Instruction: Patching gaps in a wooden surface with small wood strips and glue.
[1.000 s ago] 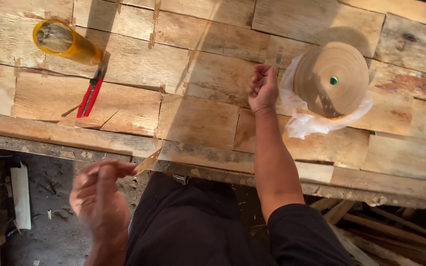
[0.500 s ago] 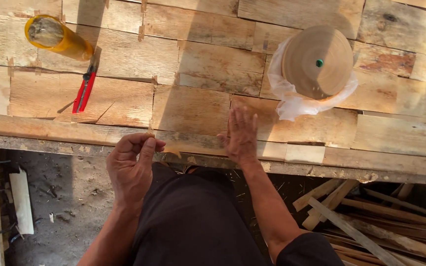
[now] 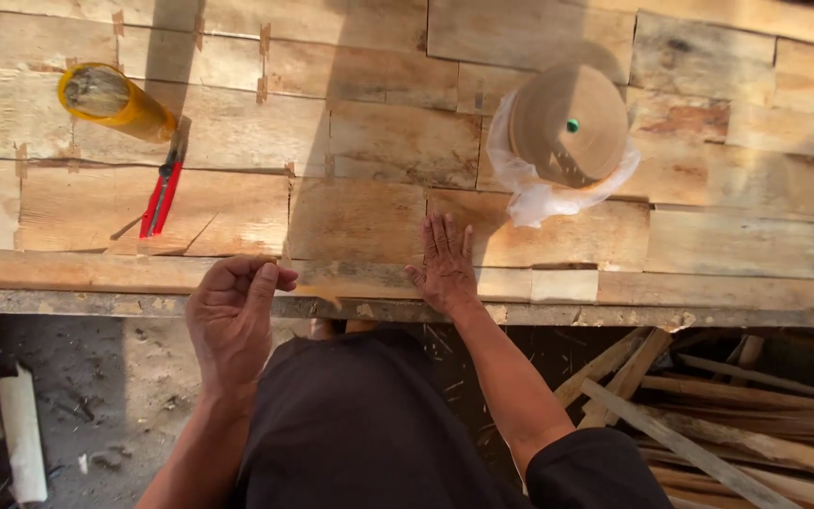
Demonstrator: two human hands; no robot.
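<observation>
My left hand (image 3: pixel 233 320) is at the front edge of the wooden bench, thumb and fingers pinched on a thin brown strip (image 3: pixel 317 290) that lies along the edge. My right hand (image 3: pixel 447 264) rests flat, fingers spread, on the pale veneer sheets (image 3: pixel 360 221) just right of the strip's end. Farther back, right of centre, a roll of brown tape (image 3: pixel 567 123) sits in a clear plastic bag. My hands are about a hand's width apart.
A yellow cylinder (image 3: pixel 110 99) lies at the back left, with a red-handled cutting tool (image 3: pixel 164 193) beside it. Loose wooden slats (image 3: pixel 708 415) are piled on the floor at lower right. A white piece (image 3: pixel 21 434) lies on the ground at lower left.
My right hand came back from beside the tape roll and is flat at the front edge. My left hand rose from below the bench to the edge, still pinching the strip.
</observation>
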